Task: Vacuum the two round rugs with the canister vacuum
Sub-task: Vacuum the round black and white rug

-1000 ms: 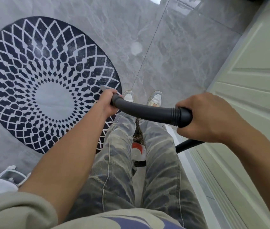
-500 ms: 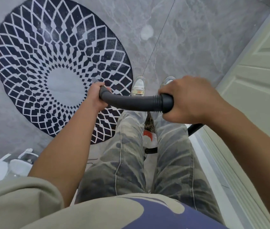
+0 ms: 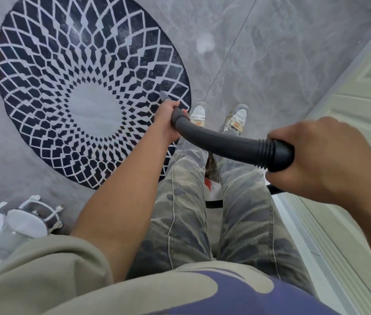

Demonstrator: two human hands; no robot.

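Both hands are clamped round the grey hose: left hand up front, right hand at the ribbed cuff. Only the nozzle tip pokes out past the left hand, over the round rug edge; can't tell if it touches. The canister is mostly hidden behind the legs, just a red-white sliver.

Grey marble floor, pale door
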